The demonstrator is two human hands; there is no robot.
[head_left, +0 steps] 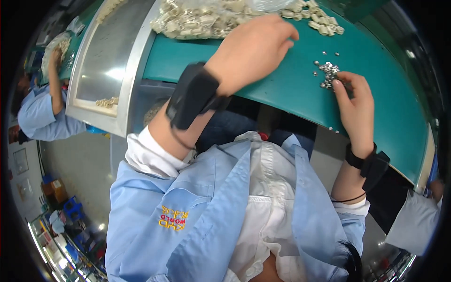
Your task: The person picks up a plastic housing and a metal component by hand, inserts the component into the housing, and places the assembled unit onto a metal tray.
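Over the green tabletop (291,80), my left hand (256,49) is slightly blurred, its fingers curled and its thumb close to the index finger. Whatever it may hold is hidden. Just beyond it lies a clear plastic bag (197,21) full of small beige parts. My right hand (356,96) is at the right edge of a small heap of shiny metal balls (329,70). Its thumb and index finger come together on the balls at that edge; the other fingers are curled behind. A few balls lie loose around the heap.
Loose beige parts (324,23) lie at the far edge. On the left stands a metal-framed tray (136,70) with a few beige parts in it. A co-worker in a blue sleeve (42,113) works farther left. Two small balls (333,130) sit by the table's near edge.
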